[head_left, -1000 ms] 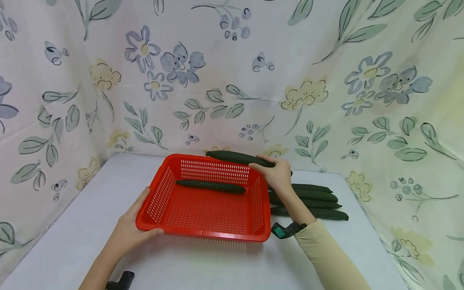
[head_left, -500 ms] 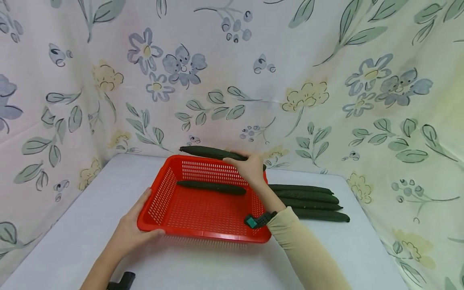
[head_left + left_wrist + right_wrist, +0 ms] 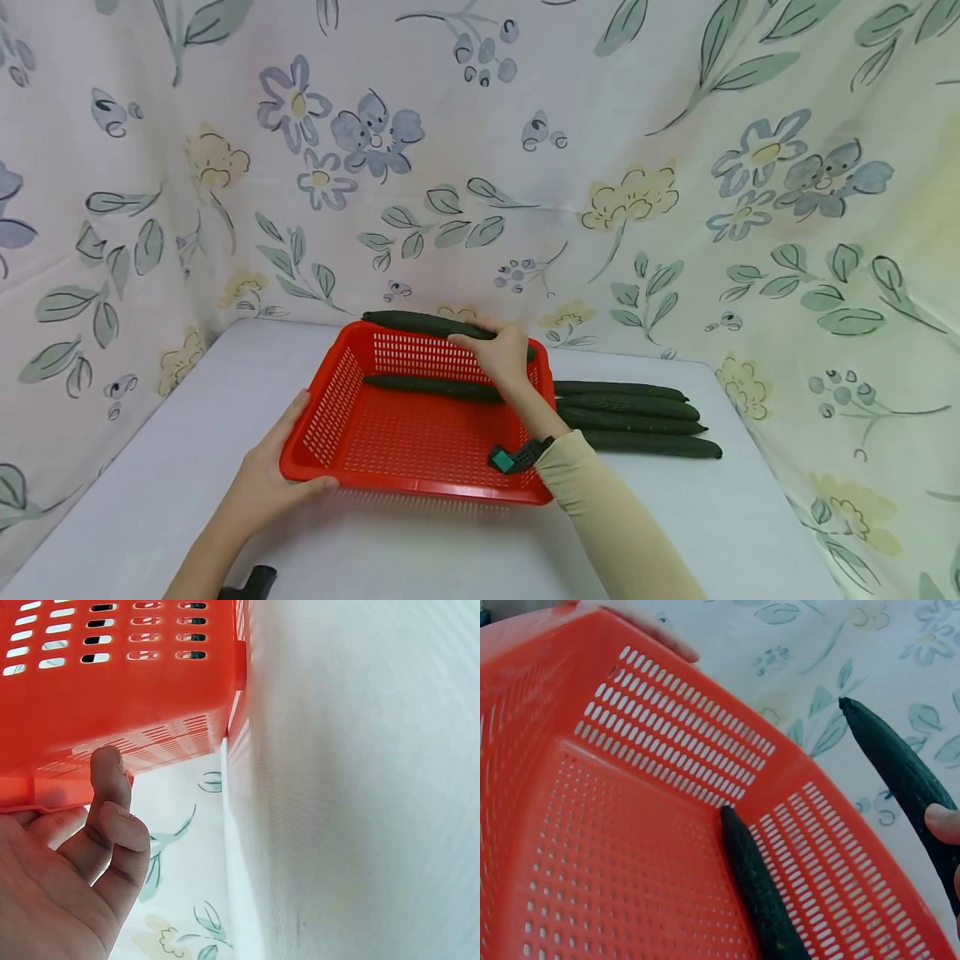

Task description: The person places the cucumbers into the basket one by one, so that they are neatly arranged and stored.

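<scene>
In the head view a red plastic basket [image 3: 420, 486] has one dark green cucumber [image 3: 420, 384] lying along its far wall. My left hand [image 3: 266, 479] grips the basket's near left corner, thumb over the front rim; the left wrist view shows bent fingers [image 3: 124, 829] outside the perforated wall. My right hand [image 3: 501, 360] holds a second cucumber [image 3: 412, 322] near its right end, above the far rim. In the right wrist view this held cucumber [image 3: 892, 765] slants beyond the rim, a fingertip [image 3: 943, 823] on its side.
Several more cucumbers [image 3: 637, 407] lie side by side on the white table [image 3: 360, 558], just right of the basket. A floral cloth [image 3: 480, 167] hangs behind and beside the table.
My right hand has carried its cucumber leftward from over the basket's right end to the far rim, then lowered it slightly. My left hand keeps its place on the basket.
</scene>
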{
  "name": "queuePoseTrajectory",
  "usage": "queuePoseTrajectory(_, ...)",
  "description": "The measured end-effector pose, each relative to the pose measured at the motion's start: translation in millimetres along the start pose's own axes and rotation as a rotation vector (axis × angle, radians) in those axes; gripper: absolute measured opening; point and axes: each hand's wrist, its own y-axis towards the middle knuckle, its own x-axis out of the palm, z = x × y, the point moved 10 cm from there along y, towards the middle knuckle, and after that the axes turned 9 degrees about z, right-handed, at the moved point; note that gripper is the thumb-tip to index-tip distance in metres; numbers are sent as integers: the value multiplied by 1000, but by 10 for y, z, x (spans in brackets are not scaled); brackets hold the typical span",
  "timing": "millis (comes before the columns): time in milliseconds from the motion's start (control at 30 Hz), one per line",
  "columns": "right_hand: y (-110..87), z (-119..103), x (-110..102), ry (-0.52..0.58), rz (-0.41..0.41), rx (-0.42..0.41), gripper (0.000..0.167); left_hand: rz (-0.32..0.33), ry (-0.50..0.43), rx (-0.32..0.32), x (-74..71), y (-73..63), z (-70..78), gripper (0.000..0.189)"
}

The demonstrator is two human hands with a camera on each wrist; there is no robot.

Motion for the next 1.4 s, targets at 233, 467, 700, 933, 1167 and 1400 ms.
queuePoseTrajectory(233,-46,45,87,-53,-20,7,43,7,1,17,-11,1,15,128)
queuePoseTrajectory(467,-146,248,181,-123,-42,118,39,2,2,19,-6,1,11,128)
queuePoseTrajectory(700,-303,445,267,-170,-92,210,36,-3,-3,25,-3,8,17,128)
queuePoseTrajectory(933,-406,594,285,-246,-119,246,32,-7,4,17,2,5,3,128)
queuePoseTrajectory(1167,-437,631,291,-265,-131,283,31,-4,-1,14,0,-4,14,128)
queuePoseTrajectory(1400,-510,611,341,-235,-178,287,34,2,6,22,-11,-7,26,128)
